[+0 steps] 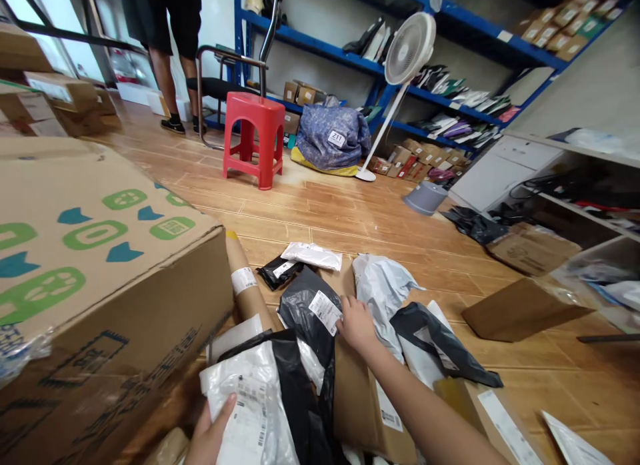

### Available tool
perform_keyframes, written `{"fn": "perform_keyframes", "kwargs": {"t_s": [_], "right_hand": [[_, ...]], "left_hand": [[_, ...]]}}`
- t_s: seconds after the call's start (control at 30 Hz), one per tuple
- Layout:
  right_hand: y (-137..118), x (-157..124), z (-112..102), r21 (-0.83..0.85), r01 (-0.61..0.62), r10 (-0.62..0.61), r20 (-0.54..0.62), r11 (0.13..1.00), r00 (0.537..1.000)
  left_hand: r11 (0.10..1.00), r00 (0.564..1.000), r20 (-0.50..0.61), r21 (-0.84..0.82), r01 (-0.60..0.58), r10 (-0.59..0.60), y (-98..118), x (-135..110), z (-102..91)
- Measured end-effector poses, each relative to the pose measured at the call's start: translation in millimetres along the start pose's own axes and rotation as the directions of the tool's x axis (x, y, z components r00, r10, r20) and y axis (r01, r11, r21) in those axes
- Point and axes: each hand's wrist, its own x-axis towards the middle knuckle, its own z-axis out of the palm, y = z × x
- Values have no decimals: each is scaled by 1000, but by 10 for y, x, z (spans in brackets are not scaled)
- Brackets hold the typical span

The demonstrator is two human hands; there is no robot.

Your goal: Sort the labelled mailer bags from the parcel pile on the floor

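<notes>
The left hand (207, 433) holds a white poly mailer (245, 378) beside the big printed carton (165, 312), thumb pressed on top, its label turned up, presumably to keep the print readable. The right forearm (425, 405) is stretched forward over the parcels, palm down, the right hand's (357, 326) fingers bent narrowly at a dark grey poly mailer's (303, 298) labelled edge; whether they grip it, I can't tell.
</notes>
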Motion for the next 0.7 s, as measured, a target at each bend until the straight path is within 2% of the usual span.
{"fn": "perform_keyframes", "kwargs": {"t_s": [0.07,0.13,0.23,0.33,0.43,0.5,0.6,0.7], "right_hand": [[-269,222,20,0,151,-151,10,989,989],[-586,462,69,8,288,-288,47,958,956],[-1008,778,190,20,389,-389,87,921,917],[-1237,953,367,28,325,-326,132,945,936],[-1310,1001,572,50,233,-238,156,971,959],[-1334,1016,673,82,196,-206,138,977,969],[-1358,1040,716,182,180,-203,118,967,972],[-1351,1002,671,335,231,-268,69,914,961]], "left_hand": [[1000,999,33,-16,-8,8,0,-2,90],[998,999,46,-53,-21,23,5,0,183],[995,999,37,-102,-20,24,1,11,259],[995,999,42,-104,-2,7,-35,23,242],[994,999,46,-105,8,-3,-81,38,192],[992,996,87,-121,23,-12,-98,50,173],[988,981,193,-138,62,-35,-91,67,169],[989,976,215,-137,59,-29,-72,83,155]]}}
